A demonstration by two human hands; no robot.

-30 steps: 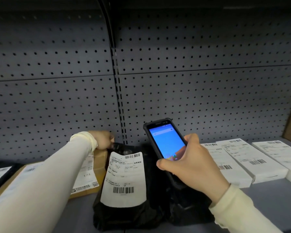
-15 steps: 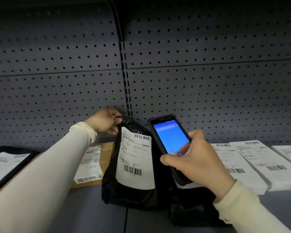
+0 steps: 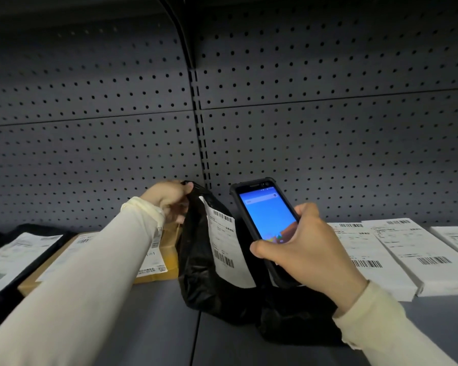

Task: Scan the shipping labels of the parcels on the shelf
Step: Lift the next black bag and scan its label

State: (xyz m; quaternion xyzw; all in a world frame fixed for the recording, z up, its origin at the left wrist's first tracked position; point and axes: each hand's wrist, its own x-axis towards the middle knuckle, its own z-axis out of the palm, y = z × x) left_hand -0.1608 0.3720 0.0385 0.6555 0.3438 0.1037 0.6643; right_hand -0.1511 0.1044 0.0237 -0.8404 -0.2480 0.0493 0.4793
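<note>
A black plastic parcel bag (image 3: 196, 260) stands upright on the grey shelf (image 3: 148, 326), its white shipping label (image 3: 226, 247) with barcodes turned toward the right. My left hand (image 3: 167, 199) pinches the bag's top edge. My right hand (image 3: 302, 249) holds a black handheld scanner (image 3: 265, 217) with a lit blue screen, just right of the label. A second black bag (image 3: 296, 320) lies under my right wrist.
A brown cardboard box (image 3: 167, 249) with a label lies behind my left arm. Further left is a black parcel with a white label (image 3: 16, 257). Flat white labelled boxes (image 3: 413, 249) lie in a row at the right. A grey pegboard wall (image 3: 302, 141) closes the back.
My left hand has raised the black bag from lying flat to upright and turned its label toward the scanner. The scanner stayed about where it was.
</note>
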